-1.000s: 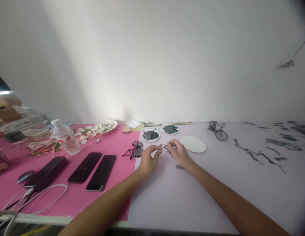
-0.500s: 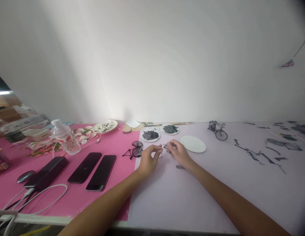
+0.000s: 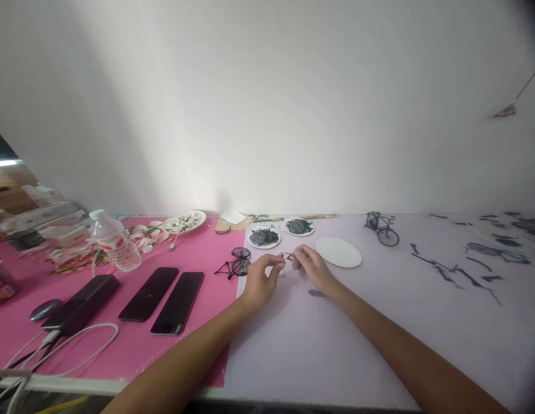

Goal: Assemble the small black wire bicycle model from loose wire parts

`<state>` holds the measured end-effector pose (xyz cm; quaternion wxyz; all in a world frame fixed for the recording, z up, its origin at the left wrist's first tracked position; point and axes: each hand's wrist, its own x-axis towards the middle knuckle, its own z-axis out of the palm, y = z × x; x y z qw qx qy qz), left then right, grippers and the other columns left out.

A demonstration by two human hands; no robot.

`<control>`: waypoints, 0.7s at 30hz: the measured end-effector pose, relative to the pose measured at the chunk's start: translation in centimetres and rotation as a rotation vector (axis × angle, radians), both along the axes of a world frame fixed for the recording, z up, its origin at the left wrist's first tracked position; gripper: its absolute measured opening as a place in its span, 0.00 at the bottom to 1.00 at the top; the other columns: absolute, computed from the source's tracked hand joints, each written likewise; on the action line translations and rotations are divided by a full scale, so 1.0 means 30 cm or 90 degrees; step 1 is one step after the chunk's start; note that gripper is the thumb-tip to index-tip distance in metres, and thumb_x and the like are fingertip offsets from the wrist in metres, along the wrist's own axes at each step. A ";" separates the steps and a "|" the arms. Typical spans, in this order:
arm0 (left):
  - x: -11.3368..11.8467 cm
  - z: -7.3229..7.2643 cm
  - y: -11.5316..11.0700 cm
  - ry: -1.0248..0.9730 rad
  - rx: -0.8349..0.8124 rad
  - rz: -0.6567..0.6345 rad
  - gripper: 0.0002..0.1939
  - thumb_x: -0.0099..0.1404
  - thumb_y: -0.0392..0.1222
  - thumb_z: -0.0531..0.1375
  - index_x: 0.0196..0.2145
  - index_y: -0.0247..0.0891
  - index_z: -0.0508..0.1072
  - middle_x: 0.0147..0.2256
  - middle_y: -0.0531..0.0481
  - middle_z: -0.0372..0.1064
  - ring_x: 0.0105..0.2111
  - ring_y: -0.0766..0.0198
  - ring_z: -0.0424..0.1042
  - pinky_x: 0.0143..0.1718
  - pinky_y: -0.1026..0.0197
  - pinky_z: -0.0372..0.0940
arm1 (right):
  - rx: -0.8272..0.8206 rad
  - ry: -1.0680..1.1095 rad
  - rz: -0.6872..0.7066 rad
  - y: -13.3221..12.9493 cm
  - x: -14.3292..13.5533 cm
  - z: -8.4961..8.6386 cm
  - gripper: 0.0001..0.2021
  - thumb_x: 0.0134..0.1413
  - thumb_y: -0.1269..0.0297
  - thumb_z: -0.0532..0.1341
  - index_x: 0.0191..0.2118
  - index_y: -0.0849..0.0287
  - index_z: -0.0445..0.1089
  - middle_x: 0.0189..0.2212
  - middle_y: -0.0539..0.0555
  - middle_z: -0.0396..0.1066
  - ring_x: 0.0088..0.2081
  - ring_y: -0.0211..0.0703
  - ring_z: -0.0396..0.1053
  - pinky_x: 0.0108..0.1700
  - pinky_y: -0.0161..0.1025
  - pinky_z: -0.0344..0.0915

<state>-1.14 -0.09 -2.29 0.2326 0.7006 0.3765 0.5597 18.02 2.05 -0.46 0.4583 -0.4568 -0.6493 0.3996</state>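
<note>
My left hand is closed in a pinch at the table's middle, thumb against fingertips; what lies between them is too small to make out. Opposite it, my right hand pinches a small dark model bicycle part, which sticks out toward the left fingertips. Left of my left hand lies a partly built model bicycle frame with wheels. A small dark piece rests below my right wrist. Behind my right hand is a white oval plate.
Two small plates of dark parts, a near plate and a far plate, stand behind. An assembled model bicycle and loose dark parts are to the right. At left are two phones, a black power block and a bottle.
The two hands stay in nearly the same place. The small part between them has shifted very slightly; the other things have not moved.
</note>
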 end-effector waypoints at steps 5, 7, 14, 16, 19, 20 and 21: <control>0.000 0.006 -0.003 0.000 -0.009 0.003 0.07 0.71 0.42 0.61 0.41 0.39 0.78 0.41 0.44 0.80 0.48 0.55 0.78 0.50 0.54 0.71 | -0.037 0.052 0.021 0.010 0.006 -0.014 0.11 0.62 0.52 0.58 0.37 0.54 0.62 0.28 0.46 0.72 0.21 0.36 0.64 0.22 0.33 0.61; 0.000 0.003 -0.003 0.002 -0.005 0.003 0.07 0.71 0.43 0.61 0.41 0.39 0.78 0.41 0.44 0.80 0.48 0.55 0.78 0.50 0.54 0.71 | -0.040 0.064 0.028 0.013 0.006 -0.015 0.12 0.61 0.51 0.58 0.37 0.54 0.62 0.28 0.46 0.71 0.22 0.36 0.65 0.22 0.33 0.62; -0.004 -0.002 0.003 0.008 0.001 0.014 0.07 0.70 0.43 0.61 0.41 0.40 0.78 0.41 0.45 0.80 0.47 0.55 0.79 0.49 0.53 0.72 | -0.061 0.083 0.044 0.006 -0.003 -0.002 0.16 0.61 0.47 0.59 0.37 0.55 0.62 0.27 0.48 0.71 0.22 0.36 0.65 0.21 0.33 0.61; -0.005 0.002 0.002 0.012 0.005 0.014 0.07 0.71 0.43 0.61 0.41 0.40 0.78 0.41 0.45 0.80 0.47 0.55 0.79 0.49 0.53 0.72 | -0.057 0.080 0.049 0.005 -0.004 -0.001 0.17 0.61 0.45 0.59 0.36 0.55 0.62 0.27 0.48 0.71 0.23 0.36 0.66 0.22 0.33 0.62; -0.007 0.006 0.000 0.012 0.016 0.008 0.07 0.71 0.43 0.60 0.41 0.40 0.78 0.41 0.44 0.80 0.48 0.54 0.78 0.49 0.53 0.72 | -0.046 0.085 0.054 0.005 -0.005 -0.002 0.19 0.61 0.43 0.59 0.35 0.55 0.62 0.26 0.48 0.70 0.23 0.37 0.65 0.22 0.33 0.62; -0.007 0.007 -0.001 0.013 0.020 0.006 0.07 0.71 0.43 0.60 0.41 0.40 0.78 0.41 0.44 0.80 0.48 0.53 0.78 0.49 0.53 0.72 | -0.044 0.086 0.054 0.005 -0.005 -0.003 0.19 0.61 0.43 0.59 0.35 0.55 0.61 0.26 0.48 0.70 0.23 0.37 0.65 0.21 0.33 0.62; -0.007 0.007 -0.002 0.013 0.023 0.005 0.07 0.71 0.43 0.60 0.41 0.40 0.78 0.41 0.44 0.80 0.49 0.53 0.78 0.49 0.53 0.72 | -0.042 0.085 0.053 0.005 -0.005 -0.003 0.19 0.61 0.43 0.59 0.34 0.55 0.62 0.26 0.48 0.70 0.22 0.36 0.65 0.21 0.33 0.62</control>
